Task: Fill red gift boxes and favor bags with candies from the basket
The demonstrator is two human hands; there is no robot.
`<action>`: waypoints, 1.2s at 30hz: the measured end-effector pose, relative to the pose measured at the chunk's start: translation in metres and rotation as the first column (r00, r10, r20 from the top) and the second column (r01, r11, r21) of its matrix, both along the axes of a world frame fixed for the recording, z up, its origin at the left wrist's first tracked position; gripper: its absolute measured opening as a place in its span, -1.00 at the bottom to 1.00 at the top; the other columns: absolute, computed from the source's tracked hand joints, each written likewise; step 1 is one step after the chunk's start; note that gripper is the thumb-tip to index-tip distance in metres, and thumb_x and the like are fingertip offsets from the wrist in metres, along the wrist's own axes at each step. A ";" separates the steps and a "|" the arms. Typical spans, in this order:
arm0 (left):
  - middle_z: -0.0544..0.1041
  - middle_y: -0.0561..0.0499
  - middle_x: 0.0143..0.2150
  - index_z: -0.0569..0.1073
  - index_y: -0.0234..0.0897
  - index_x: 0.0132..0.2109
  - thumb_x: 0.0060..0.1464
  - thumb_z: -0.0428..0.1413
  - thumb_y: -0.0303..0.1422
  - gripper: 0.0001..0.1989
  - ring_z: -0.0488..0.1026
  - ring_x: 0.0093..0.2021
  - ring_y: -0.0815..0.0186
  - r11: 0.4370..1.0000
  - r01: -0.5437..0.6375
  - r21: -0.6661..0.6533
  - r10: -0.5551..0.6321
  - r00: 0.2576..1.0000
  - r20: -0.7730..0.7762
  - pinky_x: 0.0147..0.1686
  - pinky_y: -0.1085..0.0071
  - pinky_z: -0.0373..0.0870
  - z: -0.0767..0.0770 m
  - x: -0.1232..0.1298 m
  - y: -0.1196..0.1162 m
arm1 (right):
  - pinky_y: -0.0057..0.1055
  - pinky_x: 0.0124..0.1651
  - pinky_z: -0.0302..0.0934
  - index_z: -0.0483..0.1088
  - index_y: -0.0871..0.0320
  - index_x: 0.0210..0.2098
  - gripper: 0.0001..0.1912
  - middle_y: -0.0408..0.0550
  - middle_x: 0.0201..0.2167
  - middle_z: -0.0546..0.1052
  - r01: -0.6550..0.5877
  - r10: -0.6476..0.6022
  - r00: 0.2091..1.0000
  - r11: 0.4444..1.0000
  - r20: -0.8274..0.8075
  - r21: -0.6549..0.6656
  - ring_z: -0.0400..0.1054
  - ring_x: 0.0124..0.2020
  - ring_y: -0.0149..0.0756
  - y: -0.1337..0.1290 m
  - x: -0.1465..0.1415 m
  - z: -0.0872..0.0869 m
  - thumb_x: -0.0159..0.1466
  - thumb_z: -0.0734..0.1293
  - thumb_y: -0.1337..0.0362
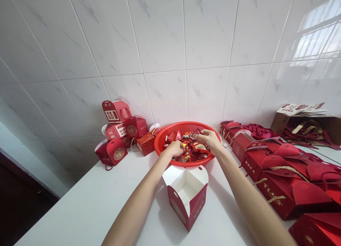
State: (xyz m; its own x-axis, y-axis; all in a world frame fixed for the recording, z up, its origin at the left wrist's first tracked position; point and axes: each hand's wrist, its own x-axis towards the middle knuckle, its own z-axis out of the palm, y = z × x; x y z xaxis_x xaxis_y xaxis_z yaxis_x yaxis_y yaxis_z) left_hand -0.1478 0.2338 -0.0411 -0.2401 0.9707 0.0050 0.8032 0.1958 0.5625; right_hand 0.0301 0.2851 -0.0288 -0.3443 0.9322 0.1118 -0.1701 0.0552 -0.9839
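A red plastic basket [163, 132] holds a heap of wrapped candies [188, 154], mostly in red wrappers. My left hand [177, 149] is in the basket's left side with its fingers curled down among the candies; whatever its fingertips hold is hidden. On the right side, my right hand [210, 139] pinches a dark red wrapped candy [196, 133] between thumb and fingers. Between my forearms, in front of the basket, stands an open red gift box [198, 203] with a white inside. Its flaps are spread, and the part of its floor that shows is bare.
Several red gift boxes [113, 153] are stacked left of the basket. Rows of closed red boxes [282, 189] with rope handles fill the table's right side. Behind them sits a cardboard carton [279, 123] with ribbons. A tiled wall [165, 93] borders the white table [87, 210].
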 end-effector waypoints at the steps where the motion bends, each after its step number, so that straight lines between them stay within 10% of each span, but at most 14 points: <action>1: 0.56 -0.02 -0.58 0.51 -0.28 -0.56 -0.22 0.12 -0.63 -0.82 0.54 -0.48 0.19 0.999 -0.010 -0.043 0.009 0.999 -0.036 -0.39 0.38 0.43 0.000 0.000 0.000 | -0.53 -0.51 0.32 0.35 0.16 -0.52 -0.73 -0.16 -0.53 0.48 0.004 -0.004 1.000 1.000 -0.007 0.001 0.40 -0.49 -0.39 0.000 0.000 0.000 -0.14 0.51 0.26; 9: 0.63 -0.26 -0.32 0.47 -0.28 -0.52 -0.36 0.23 -0.58 -0.83 0.55 -0.09 -0.11 0.980 -0.120 -0.157 0.083 0.971 -0.225 -0.19 0.22 0.43 -0.001 -0.007 0.003 | -0.55 -0.59 0.25 0.34 0.12 -0.45 -0.69 -0.13 -0.48 0.51 0.048 -0.048 0.998 0.999 -0.030 -0.009 0.43 -0.47 -0.35 -0.001 -0.001 0.000 -0.08 0.53 0.21; 36: 0.51 -0.05 -0.57 0.26 -0.25 -0.69 -0.32 0.22 -0.51 -0.74 0.52 -0.41 0.12 0.949 -0.026 -0.315 -0.033 0.983 -0.182 -0.41 0.32 0.41 0.009 0.004 -0.003 | -0.57 -0.61 0.32 0.39 0.14 -0.40 -0.81 -0.11 -0.44 0.52 0.045 -0.046 0.999 0.998 -0.008 -0.050 0.39 -0.51 -0.41 0.000 -0.002 0.001 0.03 0.47 0.30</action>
